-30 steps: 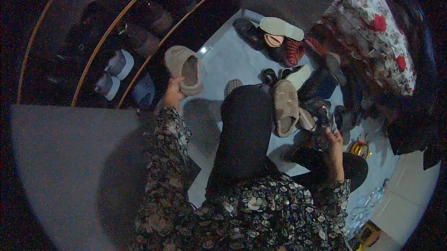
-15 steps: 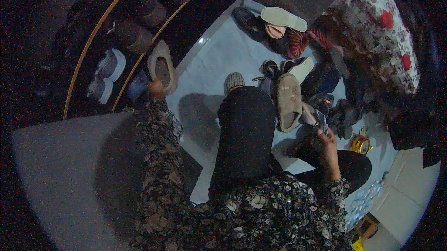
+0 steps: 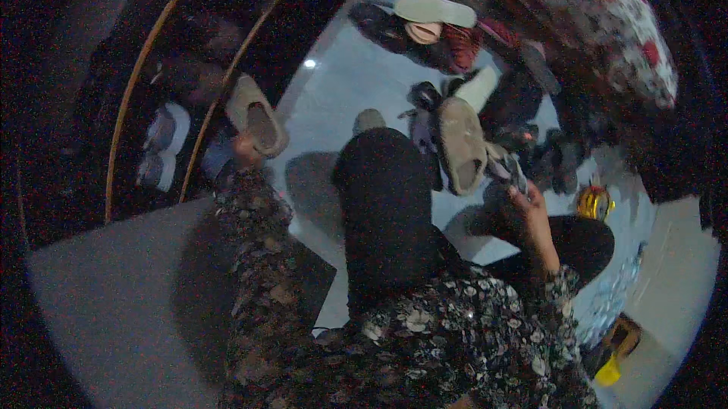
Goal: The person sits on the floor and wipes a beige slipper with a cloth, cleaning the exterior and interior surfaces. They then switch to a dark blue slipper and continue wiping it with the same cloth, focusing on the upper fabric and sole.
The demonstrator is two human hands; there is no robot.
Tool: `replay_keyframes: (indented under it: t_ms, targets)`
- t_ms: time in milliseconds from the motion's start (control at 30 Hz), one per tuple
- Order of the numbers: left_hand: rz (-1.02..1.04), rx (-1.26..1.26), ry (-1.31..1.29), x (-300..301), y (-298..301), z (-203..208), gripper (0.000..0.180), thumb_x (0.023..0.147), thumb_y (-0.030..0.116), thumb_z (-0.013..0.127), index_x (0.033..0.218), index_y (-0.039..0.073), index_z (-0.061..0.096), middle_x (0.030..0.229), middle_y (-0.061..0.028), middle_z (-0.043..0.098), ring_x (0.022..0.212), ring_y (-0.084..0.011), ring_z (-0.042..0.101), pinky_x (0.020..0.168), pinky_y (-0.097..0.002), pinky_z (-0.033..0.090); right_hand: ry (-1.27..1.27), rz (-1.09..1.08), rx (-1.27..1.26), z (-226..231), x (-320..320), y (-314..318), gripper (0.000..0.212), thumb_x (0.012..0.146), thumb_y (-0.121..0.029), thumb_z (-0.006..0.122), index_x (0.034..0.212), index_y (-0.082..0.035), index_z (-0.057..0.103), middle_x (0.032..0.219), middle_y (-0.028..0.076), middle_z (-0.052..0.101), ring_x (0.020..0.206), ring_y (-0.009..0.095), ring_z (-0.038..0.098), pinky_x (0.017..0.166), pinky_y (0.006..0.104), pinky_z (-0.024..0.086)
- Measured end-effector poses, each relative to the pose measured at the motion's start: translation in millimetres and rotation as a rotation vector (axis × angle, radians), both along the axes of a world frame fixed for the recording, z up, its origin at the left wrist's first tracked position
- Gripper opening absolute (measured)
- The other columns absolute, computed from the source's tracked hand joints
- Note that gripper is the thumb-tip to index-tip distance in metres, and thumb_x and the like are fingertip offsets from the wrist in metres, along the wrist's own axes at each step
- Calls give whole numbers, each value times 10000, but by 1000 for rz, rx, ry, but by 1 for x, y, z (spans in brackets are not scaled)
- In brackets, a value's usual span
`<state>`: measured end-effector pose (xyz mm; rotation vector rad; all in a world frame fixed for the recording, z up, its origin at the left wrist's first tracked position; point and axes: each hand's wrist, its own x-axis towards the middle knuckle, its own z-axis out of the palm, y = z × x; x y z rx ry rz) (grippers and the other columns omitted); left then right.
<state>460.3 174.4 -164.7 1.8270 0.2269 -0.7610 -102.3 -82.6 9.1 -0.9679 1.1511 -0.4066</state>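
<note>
My left hand (image 3: 244, 150) holds a tan slipper (image 3: 256, 115) by its heel, next to the curved wooden rails of the shoe rack (image 3: 199, 98). My right hand (image 3: 528, 204) grips a small dark shoe (image 3: 509, 174) low over the floor. A matching tan slipper (image 3: 461, 144) lies on the pale floor just left of that hand. A long black cloth (image 3: 385, 212) hangs down between my arms and hides the floor under it. Both sleeves are dark with a flower print.
Grey and white sneakers (image 3: 161, 144) sit on the rack's shelf. A heap of mixed shoes (image 3: 447, 37) covers the floor ahead. A white cloth with red flowers (image 3: 607, 22) lies at upper right. A small gold object (image 3: 594, 201) and a yellow item (image 3: 611, 369) are at right.
My left hand has carried the tan slipper leftward and nearer the rack. My right hand stays low by the dark shoe.
</note>
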Motion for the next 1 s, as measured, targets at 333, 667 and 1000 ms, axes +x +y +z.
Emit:
replay_keyframes:
  t_ms: [333, 667, 1000]
  targets:
    - [-245, -83, -170, -61, -135, 92, 436, 824, 220, 609, 1200, 27, 503, 1149, -99, 567, 984, -220, 544, 840, -352, 437, -72, -53, -92, 1, -16, -13, 325, 873, -186, 607, 1145, -23, 534, 912, 24, 605, 773, 101, 567, 695, 243, 466]
    - [-1124, -461, -73, -266, -277, 285, 471, 862, 306, 585, 1232, 38, 469, 1064, -96, 641, 931, -171, 623, 756, -277, 478, -304, -248, -97, 7, -31, -15, 328, 871, -206, 613, 1147, -44, 540, 908, 31, 625, 701, 113, 574, 619, 253, 465]
    - [-659, -207, 939, -409, -284, -23, 209, 907, 284, 484, 1019, 107, 492, 961, -114, 625, 762, -254, 616, 590, -361, 502, -284, -272, -255, -14, -46, -11, 238, 863, -162, 606, 1049, -15, 590, 905, 31, 643, 791, 100, 588, 723, 271, 481]
